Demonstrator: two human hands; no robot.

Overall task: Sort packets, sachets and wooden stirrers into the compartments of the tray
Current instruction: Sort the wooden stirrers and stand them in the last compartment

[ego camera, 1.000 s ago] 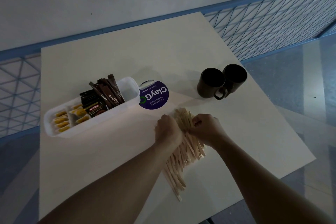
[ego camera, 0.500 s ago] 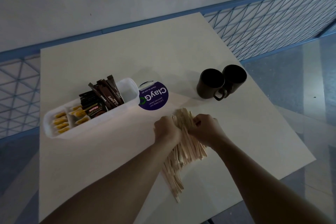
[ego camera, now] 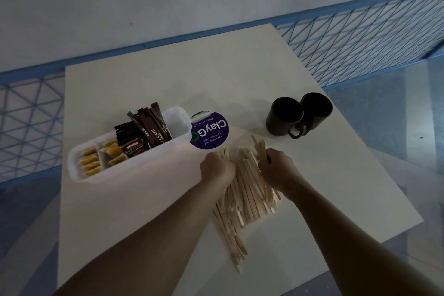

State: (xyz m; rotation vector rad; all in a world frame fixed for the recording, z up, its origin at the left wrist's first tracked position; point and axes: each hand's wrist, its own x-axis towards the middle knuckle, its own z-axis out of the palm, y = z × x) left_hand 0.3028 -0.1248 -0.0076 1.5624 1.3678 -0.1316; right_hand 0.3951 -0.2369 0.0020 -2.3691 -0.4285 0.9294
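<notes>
A heap of wooden stirrers (ego camera: 245,190) lies on the white table in front of me. My left hand (ego camera: 217,168) rests curled on the heap's left side, its fingers hidden among the sticks. My right hand (ego camera: 276,167) grips a small bunch of stirrers at the heap's upper right, their tips sticking up past my fist. The white tray (ego camera: 79,170) stands to the left: yellow sachets (ego camera: 90,166) in its left compartments, dark coffee packets (ego camera: 132,144) and brown sugar sticks (ego camera: 153,127) in the middle, and a bare right compartment.
A round purple sticker (ego camera: 211,132) lies between the tray and the stirrers. Two dark mugs (ego camera: 298,115) stand at the right, handles toward me. The table's near and right edges drop to a blue floor; a blue mesh railing runs behind.
My right hand has drawn a few stirrers up and to the right, out of the heap. My left hand has stayed on the heap's left side.
</notes>
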